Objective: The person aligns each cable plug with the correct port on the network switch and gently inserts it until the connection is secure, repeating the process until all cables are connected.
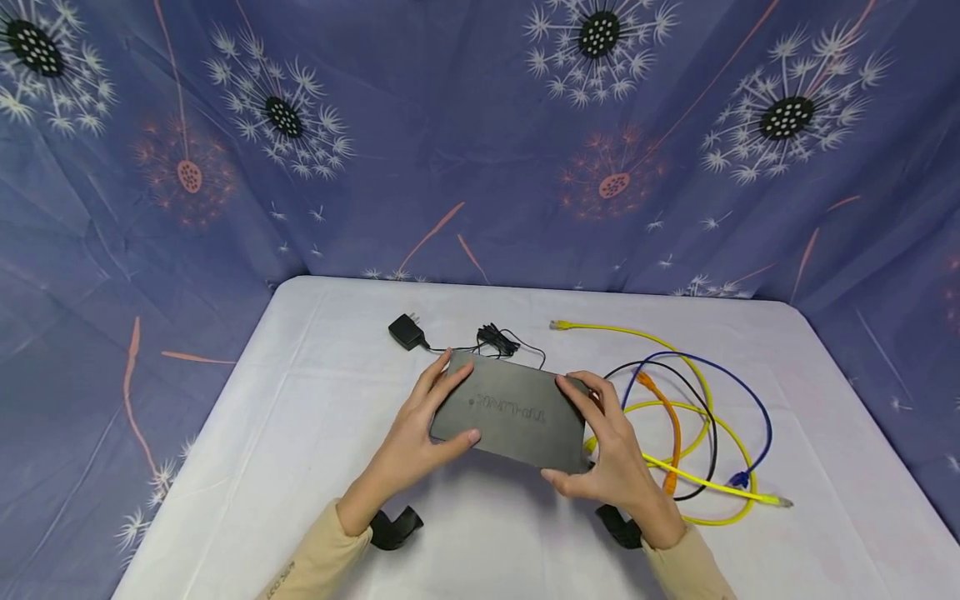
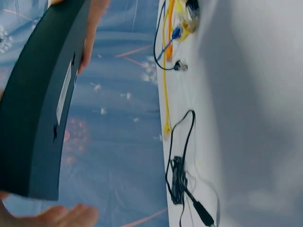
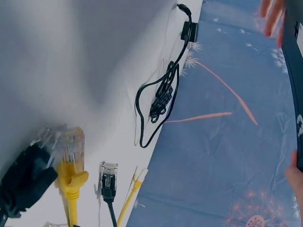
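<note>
A flat dark grey network box [image 1: 517,412] with raised TP-LINK lettering, upside down from the head camera, is held tilted above the table. My left hand [image 1: 420,429] grips its left end, thumb on the near edge and fingers at the far corner. At the right end, my right hand [image 1: 611,446] holds it in a similar way. The left wrist view shows the box's underside [image 2: 47,113], with a white label and small dark slots. Only a sliver of the box [image 3: 294,90] shows in the right wrist view.
Behind the box lie a black power adapter [image 1: 407,332] and its bundled cord [image 1: 497,337]. Yellow [image 1: 708,387], blue [image 1: 768,421], orange [image 1: 677,429] and black [image 1: 714,454] network cables overlap at right. A patterned blue curtain [image 1: 465,125] hangs behind the white table [image 1: 315,417].
</note>
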`<action>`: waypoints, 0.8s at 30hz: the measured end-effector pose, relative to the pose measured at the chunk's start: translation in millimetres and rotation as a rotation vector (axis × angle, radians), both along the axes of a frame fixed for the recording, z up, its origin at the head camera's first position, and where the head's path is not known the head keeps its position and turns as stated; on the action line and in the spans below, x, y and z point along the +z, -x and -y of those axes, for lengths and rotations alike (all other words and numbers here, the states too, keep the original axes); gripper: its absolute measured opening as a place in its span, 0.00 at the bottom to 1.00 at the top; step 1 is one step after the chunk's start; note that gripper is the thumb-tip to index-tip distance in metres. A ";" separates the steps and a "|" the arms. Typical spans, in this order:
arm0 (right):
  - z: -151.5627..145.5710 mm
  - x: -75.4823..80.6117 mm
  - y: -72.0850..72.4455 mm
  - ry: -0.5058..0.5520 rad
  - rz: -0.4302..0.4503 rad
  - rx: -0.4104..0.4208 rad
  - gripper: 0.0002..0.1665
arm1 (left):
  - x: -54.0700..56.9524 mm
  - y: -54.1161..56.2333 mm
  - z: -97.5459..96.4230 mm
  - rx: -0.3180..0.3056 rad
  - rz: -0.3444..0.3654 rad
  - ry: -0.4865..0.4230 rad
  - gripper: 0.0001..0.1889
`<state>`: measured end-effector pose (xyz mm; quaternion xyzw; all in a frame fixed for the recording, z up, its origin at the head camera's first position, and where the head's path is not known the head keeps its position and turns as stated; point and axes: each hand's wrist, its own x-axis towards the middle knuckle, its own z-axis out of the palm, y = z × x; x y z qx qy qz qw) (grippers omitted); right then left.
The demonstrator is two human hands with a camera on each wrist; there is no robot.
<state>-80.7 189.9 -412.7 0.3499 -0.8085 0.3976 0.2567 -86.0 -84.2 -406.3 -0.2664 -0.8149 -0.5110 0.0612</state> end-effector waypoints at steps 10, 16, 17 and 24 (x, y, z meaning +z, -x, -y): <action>5.1 1.8 3.5 0.090 -0.098 -0.040 0.55 | 0.2 -7.2 -16.2 0.073 0.192 -0.236 0.35; 18.9 27.2 -6.1 0.125 -0.127 -0.050 0.52 | 0.4 -8.3 -21.6 0.009 0.344 -0.442 0.36; 18.8 25.8 -5.8 0.124 -0.125 -0.059 0.53 | 0.8 -8.3 -22.6 0.006 0.348 -0.464 0.36; 8.1 -1.3 -2.0 0.054 -0.016 -0.111 0.56 | -1.7 -6.2 -25.9 0.007 0.340 -0.598 0.29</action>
